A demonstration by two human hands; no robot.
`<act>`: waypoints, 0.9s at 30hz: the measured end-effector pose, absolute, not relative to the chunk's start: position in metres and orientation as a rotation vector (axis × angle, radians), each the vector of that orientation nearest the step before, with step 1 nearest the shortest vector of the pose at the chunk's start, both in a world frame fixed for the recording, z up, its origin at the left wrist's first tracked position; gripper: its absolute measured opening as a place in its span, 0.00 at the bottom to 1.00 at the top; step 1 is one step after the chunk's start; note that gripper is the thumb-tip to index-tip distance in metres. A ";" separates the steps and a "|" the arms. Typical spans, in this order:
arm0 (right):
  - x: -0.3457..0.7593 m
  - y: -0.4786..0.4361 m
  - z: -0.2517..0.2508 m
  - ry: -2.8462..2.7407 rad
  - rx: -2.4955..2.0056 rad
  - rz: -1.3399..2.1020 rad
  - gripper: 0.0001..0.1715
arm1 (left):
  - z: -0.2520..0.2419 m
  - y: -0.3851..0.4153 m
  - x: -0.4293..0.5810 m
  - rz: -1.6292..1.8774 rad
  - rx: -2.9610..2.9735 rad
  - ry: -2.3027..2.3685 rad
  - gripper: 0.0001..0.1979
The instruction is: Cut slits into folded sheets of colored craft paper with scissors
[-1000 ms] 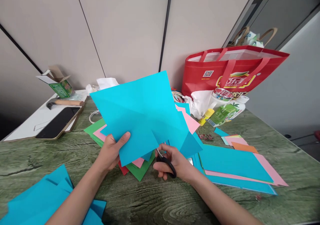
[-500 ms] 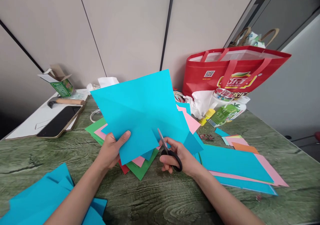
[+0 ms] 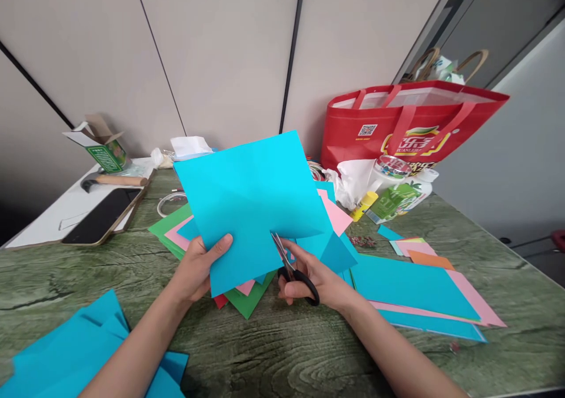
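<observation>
My left hand [image 3: 198,268] pinches the lower left edge of a large cyan paper sheet [image 3: 251,198], holding it up over the green wood-grain table [image 3: 282,351]. My right hand [image 3: 315,277] grips black-handled scissors [image 3: 293,268], whose blades point up into a slit at the sheet's lower edge. Beneath the sheet lies a pile of green, pink, red and cyan paper [image 3: 242,298].
A stack of cyan and pink sheets [image 3: 415,295] lies to the right, cyan offcuts [image 3: 66,357] at the near left. Behind are a red shopping bag [image 3: 410,124], a glue stick [image 3: 364,205], tissue, a phone [image 3: 101,215] on a white board and a small green box [image 3: 103,151].
The scissors have moved up into the sheet and the slit is longer. The cyan sheet has shifted slightly right and turned a little in my left hand.
</observation>
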State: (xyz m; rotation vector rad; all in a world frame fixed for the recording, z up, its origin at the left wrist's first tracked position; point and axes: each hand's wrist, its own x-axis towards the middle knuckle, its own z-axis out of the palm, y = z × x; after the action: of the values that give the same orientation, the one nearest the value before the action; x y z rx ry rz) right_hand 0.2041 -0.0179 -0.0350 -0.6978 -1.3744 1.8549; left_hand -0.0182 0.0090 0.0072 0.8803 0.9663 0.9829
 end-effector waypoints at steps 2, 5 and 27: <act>0.203 -0.018 -0.036 -1.373 -0.680 1.853 0.47 | 0.006 0.009 -0.018 0.981 0.881 0.965 0.31; 0.202 -0.018 -0.037 -1.381 -0.700 1.836 0.47 | 0.005 0.009 -0.018 0.986 0.878 0.975 0.32; 0.194 -0.018 -0.038 -1.343 -0.863 1.684 0.22 | -0.002 0.001 -0.005 0.897 0.873 0.960 0.29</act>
State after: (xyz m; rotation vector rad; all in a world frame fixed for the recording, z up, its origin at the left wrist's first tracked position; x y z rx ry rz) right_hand 0.1940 -0.0181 -0.0376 -0.8634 -1.3429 1.6840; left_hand -0.0055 0.0007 -0.0015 0.8730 0.9601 0.8968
